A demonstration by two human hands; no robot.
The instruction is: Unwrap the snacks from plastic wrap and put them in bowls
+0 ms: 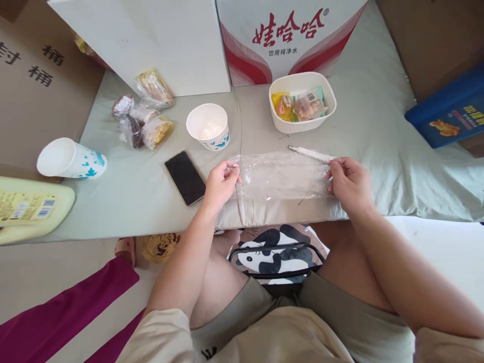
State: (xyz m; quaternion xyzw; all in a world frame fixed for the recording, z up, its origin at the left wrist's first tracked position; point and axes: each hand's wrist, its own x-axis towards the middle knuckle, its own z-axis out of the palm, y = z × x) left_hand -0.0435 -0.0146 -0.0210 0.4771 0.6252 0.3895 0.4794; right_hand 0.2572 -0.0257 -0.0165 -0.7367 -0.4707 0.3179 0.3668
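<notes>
A clear plastic bag or sheet [280, 176] is stretched flat between my hands, just over the front of the cloth-covered table. My left hand [223, 182] pinches its left end between thumb and fingers. At the other end, my right hand [350, 182] is closed on the plastic. A slim white tool with a dark tip [310, 153] reaches to the right fingertips; whether they also grip it, I cannot tell. Close to my left hand lies a dark phone [185, 177]. Beyond the plastic stand a paper cup [207, 126] and a white tub [302, 123] holding wrapped snacks [308, 105].
Several wrapped snacks [142, 121] lie at the back left. A second paper cup [71, 159] rests on its side near a yellow bottle [34, 206]. White cartons [295, 40] line the back. A blue package [449, 108] is at right. Another person's purple-clad leg [71, 297] shows below.
</notes>
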